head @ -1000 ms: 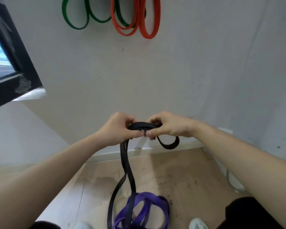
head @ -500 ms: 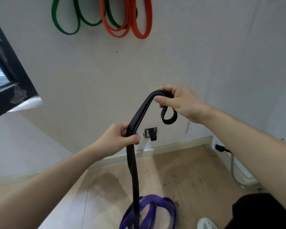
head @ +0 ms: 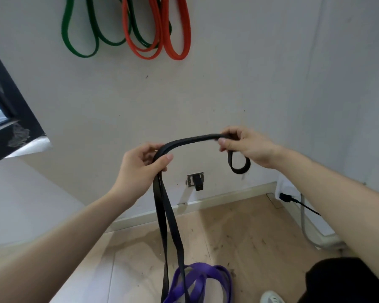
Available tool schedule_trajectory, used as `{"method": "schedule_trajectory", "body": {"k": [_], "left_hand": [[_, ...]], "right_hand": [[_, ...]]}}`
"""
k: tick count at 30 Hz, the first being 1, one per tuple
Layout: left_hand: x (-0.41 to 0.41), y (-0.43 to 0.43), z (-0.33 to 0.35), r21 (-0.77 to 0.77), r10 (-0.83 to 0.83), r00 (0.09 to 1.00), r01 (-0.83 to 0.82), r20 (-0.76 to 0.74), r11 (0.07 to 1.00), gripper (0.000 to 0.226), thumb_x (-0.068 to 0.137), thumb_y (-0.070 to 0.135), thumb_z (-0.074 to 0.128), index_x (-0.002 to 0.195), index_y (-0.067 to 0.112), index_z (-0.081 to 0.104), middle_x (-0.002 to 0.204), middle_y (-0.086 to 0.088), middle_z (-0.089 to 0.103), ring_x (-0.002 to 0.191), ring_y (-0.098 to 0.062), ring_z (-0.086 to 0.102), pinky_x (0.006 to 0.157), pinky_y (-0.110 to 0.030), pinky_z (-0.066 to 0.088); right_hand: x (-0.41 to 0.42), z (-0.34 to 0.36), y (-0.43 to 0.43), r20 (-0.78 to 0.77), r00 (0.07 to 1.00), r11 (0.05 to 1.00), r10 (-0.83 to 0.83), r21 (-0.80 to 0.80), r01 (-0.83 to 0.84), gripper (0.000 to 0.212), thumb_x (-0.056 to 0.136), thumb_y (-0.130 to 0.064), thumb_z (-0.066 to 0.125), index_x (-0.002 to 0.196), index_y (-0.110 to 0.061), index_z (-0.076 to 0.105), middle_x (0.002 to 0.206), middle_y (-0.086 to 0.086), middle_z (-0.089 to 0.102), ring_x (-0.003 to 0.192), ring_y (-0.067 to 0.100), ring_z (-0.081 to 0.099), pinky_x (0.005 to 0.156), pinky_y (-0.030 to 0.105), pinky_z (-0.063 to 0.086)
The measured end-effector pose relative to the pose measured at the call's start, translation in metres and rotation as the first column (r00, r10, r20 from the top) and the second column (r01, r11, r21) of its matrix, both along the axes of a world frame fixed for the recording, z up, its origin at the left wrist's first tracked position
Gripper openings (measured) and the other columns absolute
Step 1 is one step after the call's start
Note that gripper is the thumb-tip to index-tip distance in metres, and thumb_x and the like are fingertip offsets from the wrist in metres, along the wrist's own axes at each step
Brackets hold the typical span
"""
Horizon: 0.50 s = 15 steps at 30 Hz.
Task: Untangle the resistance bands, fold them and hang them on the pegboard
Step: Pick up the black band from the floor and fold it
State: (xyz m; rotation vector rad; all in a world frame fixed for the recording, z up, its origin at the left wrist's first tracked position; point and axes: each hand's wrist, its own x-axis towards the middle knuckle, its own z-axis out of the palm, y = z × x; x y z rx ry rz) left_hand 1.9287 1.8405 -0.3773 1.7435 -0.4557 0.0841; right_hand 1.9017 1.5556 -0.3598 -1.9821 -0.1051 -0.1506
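Both hands are clamped on the black band: the left hand pinches it where it bends downward, the right hand grips its other end, a small loop dangling beneath. The band's strands hang to the purple band on the floor. Above the black band, green bands and orange bands hang on the wall.
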Motion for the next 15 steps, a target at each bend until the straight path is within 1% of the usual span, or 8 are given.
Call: {"method": "schedule_trajectory", "body": {"k": [2, 4, 7, 8, 10, 12, 13, 15], "left_hand": [[-0.001, 0.002, 0.0, -0.012, 0.009, 1.0, -0.009, 0.003, 1.0, 0.014, 0.089, 0.017, 0.077, 0.101, 0.022, 0.074, 0.081, 0.004, 0.076, 0.073, -0.016, 0.072, 0.081, -0.031, 0.061], [-0.004, 0.003, -0.001, 0.002, -0.019, 1.0, 0.019, -0.001, 1.0, 0.013, 0.089, 0.014, 0.076, 0.101, 0.02, 0.075, 0.081, 0.005, 0.076, 0.073, -0.017, 0.072, 0.084, -0.034, 0.061], [-0.01, 0.002, 0.0, 0.008, -0.07, 0.998, 0.07, 0.002, 0.998, 0.013, 0.089, 0.012, 0.076, 0.101, 0.018, 0.075, 0.082, 0.006, 0.076, 0.075, -0.016, 0.073, 0.084, -0.032, 0.061], [-0.012, 0.001, 0.001, 0.012, -0.087, 0.996, 0.087, 0.005, 0.996, 0.014, 0.089, 0.012, 0.076, 0.102, 0.017, 0.075, 0.083, 0.005, 0.077, 0.077, -0.017, 0.073, 0.084, -0.031, 0.061], [-0.015, 0.0, 0.001, 0.03, -0.115, 0.993, 0.115, 0.008, 0.993, 0.016, 0.089, 0.013, 0.075, 0.105, 0.014, 0.074, 0.09, -0.001, 0.078, 0.082, -0.02, 0.075, 0.085, -0.031, 0.061], [-0.017, -0.001, -0.001, 0.068, -0.133, 0.991, 0.132, 0.013, 0.989, 0.018, 0.089, 0.014, 0.076, 0.106, 0.012, 0.074, 0.095, -0.007, 0.079, 0.087, -0.024, 0.076, 0.086, -0.032, 0.061], [-0.018, 0.0, -0.003, 0.086, -0.14, 0.99, 0.139, 0.007, 0.987, 0.018, 0.088, 0.014, 0.077, 0.106, 0.011, 0.073, 0.095, -0.009, 0.079, 0.087, -0.025, 0.076, 0.087, -0.033, 0.061], [-0.018, 0.003, -0.007, 0.131, -0.155, 0.988, 0.154, 0.002, 0.979, 0.018, 0.088, 0.015, 0.077, 0.105, 0.011, 0.073, 0.095, -0.009, 0.078, 0.087, -0.025, 0.076, 0.087, -0.035, 0.06]], "right_hand": [[-0.001, -0.016, 0.003, -0.135, 0.989, 0.988, 0.062, -0.128, -0.08, 0.011, 0.095, -0.013, 0.067, 0.104, -0.008, 0.068, 0.089, 0.004, 0.066, 0.09, 0.014, 0.06, 0.091, 0.028, 0.043], [-0.003, -0.03, 0.012, -0.247, 0.962, 0.961, 0.114, -0.217, -0.17, 0.014, 0.092, -0.012, 0.07, 0.105, -0.006, 0.068, 0.09, 0.001, 0.066, 0.089, 0.013, 0.06, 0.09, 0.027, 0.043], [-0.006, -0.042, 0.03, -0.328, 0.926, 0.944, 0.186, -0.201, -0.261, 0.014, 0.089, -0.009, 0.073, 0.102, -0.009, 0.069, 0.096, 0.002, 0.071, 0.094, 0.015, 0.067, 0.092, 0.032, 0.051], [-0.006, -0.043, 0.037, -0.327, 0.921, 0.944, 0.21, -0.177, -0.278, 0.016, 0.087, -0.01, 0.075, 0.102, -0.01, 0.07, 0.099, 0.005, 0.071, 0.097, 0.018, 0.068, 0.094, 0.034, 0.052], [-0.007, -0.039, 0.052, -0.296, 0.922, 0.953, 0.25, -0.095, -0.289, 0.023, 0.083, -0.015, 0.079, 0.104, -0.013, 0.07, 0.107, 0.016, 0.071, 0.104, 0.026, 0.069, 0.099, 0.043, 0.052], [-0.009, -0.032, 0.064, -0.224, 0.932, 0.958, 0.286, 0.04, -0.284, 0.025, 0.078, -0.019, 0.08, 0.102, -0.016, 0.07, 0.108, 0.021, 0.07, 0.101, 0.029, 0.068, 0.097, 0.048, 0.052], [-0.01, -0.028, 0.069, -0.182, 0.939, 0.956, 0.291, 0.089, -0.279, 0.025, 0.078, -0.02, 0.079, 0.101, -0.016, 0.07, 0.104, 0.019, 0.07, 0.098, 0.027, 0.066, 0.095, 0.047, 0.051], [-0.012, -0.019, 0.075, -0.102, 0.958, 0.962, 0.267, 0.079, -0.259, 0.025, 0.082, -0.02, 0.08, 0.103, -0.011, 0.071, 0.099, 0.018, 0.071, 0.093, 0.021, 0.065, 0.093, 0.042, 0.05]]}}
